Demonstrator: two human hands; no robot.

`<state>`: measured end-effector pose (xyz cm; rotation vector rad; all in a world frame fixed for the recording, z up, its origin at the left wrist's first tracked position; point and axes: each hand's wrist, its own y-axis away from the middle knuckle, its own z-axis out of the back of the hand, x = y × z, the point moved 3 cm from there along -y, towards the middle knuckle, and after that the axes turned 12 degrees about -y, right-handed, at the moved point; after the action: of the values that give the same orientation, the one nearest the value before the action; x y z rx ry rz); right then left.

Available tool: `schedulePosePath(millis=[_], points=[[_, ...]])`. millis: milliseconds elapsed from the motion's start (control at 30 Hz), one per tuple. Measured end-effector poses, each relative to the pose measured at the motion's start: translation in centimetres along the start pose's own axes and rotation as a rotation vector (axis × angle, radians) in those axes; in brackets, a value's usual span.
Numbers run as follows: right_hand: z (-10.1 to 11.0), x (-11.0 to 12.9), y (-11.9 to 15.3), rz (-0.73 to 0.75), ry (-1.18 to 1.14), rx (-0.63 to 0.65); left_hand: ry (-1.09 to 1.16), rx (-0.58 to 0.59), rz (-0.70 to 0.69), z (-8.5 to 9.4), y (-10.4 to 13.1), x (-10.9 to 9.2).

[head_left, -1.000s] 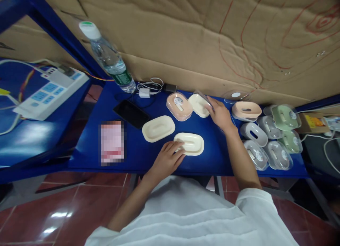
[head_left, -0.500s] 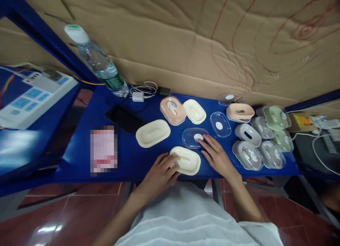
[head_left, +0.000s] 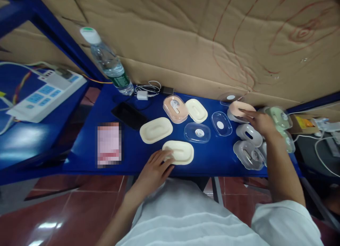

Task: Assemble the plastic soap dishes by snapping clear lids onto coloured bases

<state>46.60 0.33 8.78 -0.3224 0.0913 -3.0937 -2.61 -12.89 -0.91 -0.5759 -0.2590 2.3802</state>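
My left hand [head_left: 156,166] rests on the left end of a cream oval tray [head_left: 182,153] near the table's front edge, its fingers holding the rim. At the right, my right hand [head_left: 259,122] has its fingers on a peach slotted piece [head_left: 236,108], which tops a stack. Between the hands lie a clear lid with a round sticker [head_left: 190,132] and a second clear lid [head_left: 225,128]. Two more cream trays [head_left: 151,132] [head_left: 201,114] and a peach lidded box [head_left: 172,114] sit behind.
Grey boxes [head_left: 243,157] and green boxes [head_left: 275,115] crowd the right end. A water bottle [head_left: 108,67], a charger [head_left: 142,95], a black tray-like object [head_left: 127,115] and a blurred pink item [head_left: 108,141] stand left. Cardboard [head_left: 170,37] lines the back; a power strip [head_left: 45,97] lies far left.
My right hand has left the clear lid and moved right onto the peach slotted piece. The cream tray under my left hand has shifted slightly left. The camera view has shifted a little.
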Motion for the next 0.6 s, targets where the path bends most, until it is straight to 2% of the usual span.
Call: schedulePosePath(millis=[33,100,133,167,200,267,333,400,467,533,600], points=[[0.4,1.5,1.4,0.016,0.008,-0.060,0.020,-0.013,0.025,0.0,0.3,-0.2],[0.8,6.2,5.2,0.150,-0.017,-0.291,0.047,-0.046,0.089,-0.2,0.7,-0.5],[0.4,8.9,7.4,0.219,-0.070,-0.372,0.057,-0.064,0.117,-0.4,0.6,-0.6],[-0.4,11.7,9.6,0.272,-0.118,-0.399,0.063,-0.081,0.138,-0.6,0.4,-0.7],[-1.6,14.4,11.5,0.290,-0.163,-0.376,0.063,-0.095,0.149,-0.7,0.1,-0.6],[-4.8,19.1,14.4,0.319,-0.254,-0.202,0.030,-0.116,0.142,-0.8,-0.6,-0.3],[-7.8,22.4,16.1,0.343,-0.311,-0.069,-0.013,-0.110,0.080,-0.4,-1.3,0.1],[-9.9,24.2,16.6,0.330,-0.337,-0.001,-0.023,-0.066,-0.021,0.1,-1.8,0.4],[-11.1,25.2,16.6,0.317,-0.345,0.039,-0.018,0.008,-0.108,0.3,-2.1,0.4],[-11.7,26.0,16.4,0.345,-0.356,0.068,-0.040,0.062,-0.138,0.3,-2.2,0.4],[-11.6,26.3,16.1,0.404,-0.370,0.102,-0.075,0.068,-0.114,0.1,-2.0,0.3]])
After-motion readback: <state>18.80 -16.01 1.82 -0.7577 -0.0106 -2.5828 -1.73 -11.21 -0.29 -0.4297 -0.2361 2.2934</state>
